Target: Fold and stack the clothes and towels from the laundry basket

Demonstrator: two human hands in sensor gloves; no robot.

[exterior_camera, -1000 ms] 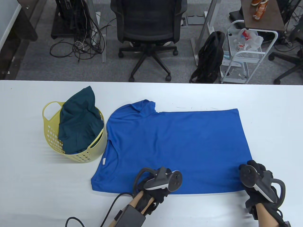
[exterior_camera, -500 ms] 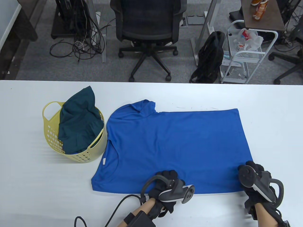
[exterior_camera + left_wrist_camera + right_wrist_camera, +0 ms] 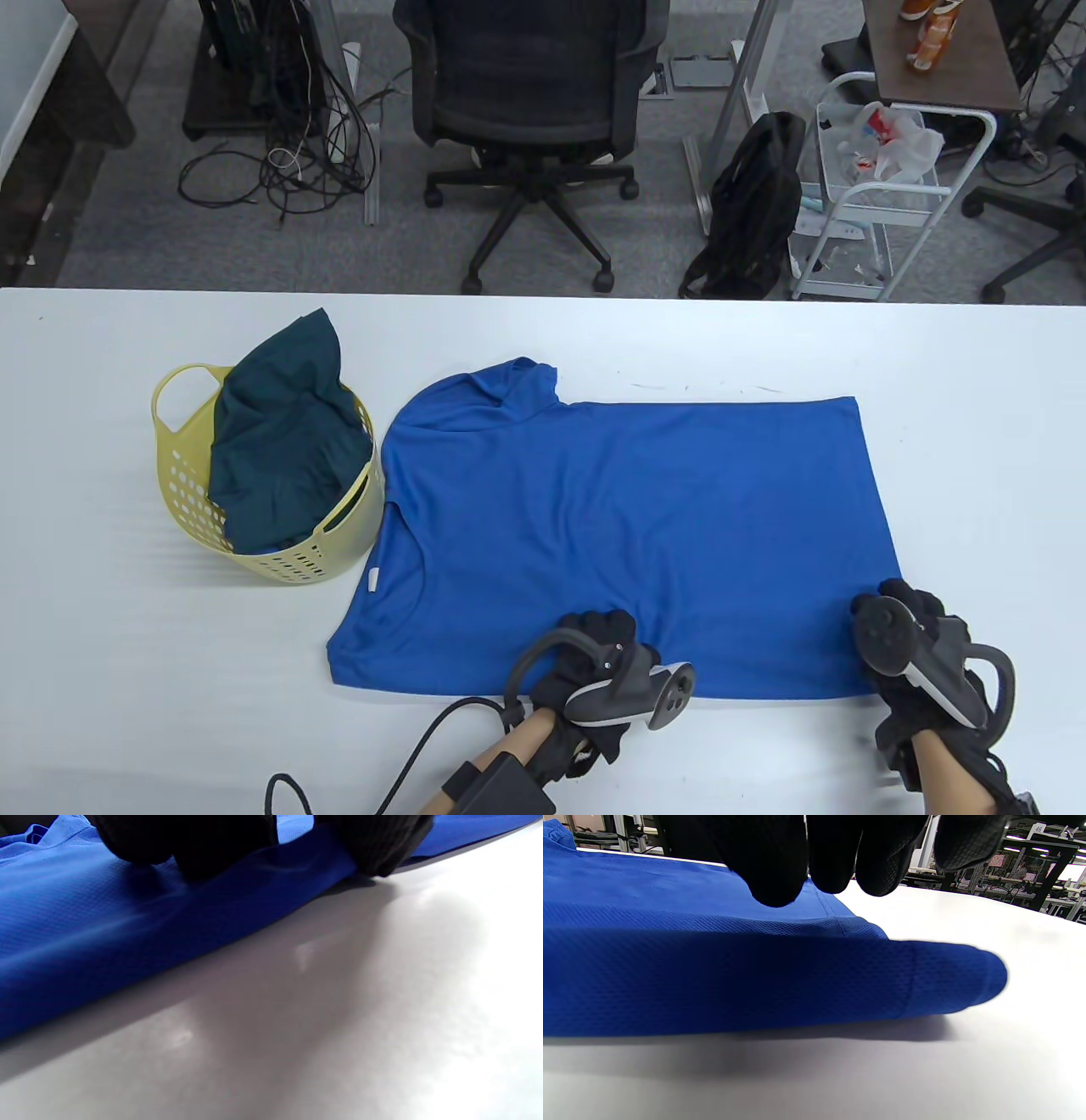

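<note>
A blue t-shirt (image 3: 628, 526) lies spread flat on the white table (image 3: 976, 424), collar to the left. My left hand (image 3: 607, 632) is at the middle of its near edge. In the left wrist view the fingers (image 3: 191, 840) lie on the cloth (image 3: 85, 921) and the thumb meets its edge, pinching it. My right hand (image 3: 904, 594) is at the shirt's near right corner. In the right wrist view its fingers (image 3: 776, 866) hang just above the shirt (image 3: 712, 984), not closed on it. A yellow laundry basket (image 3: 182, 399) at left holds a dark green garment (image 3: 280, 424).
The basket touches the shirt's left shoulder area. A black cable (image 3: 407, 755) runs from my left wrist along the table's near edge. An office chair (image 3: 526, 93) stands beyond the far edge. Bare table lies right of and behind the shirt.
My left hand has slid right and back toward the shirt's near edge and turned over, then settled there. My right hand has barely moved. The shirt lies as before.
</note>
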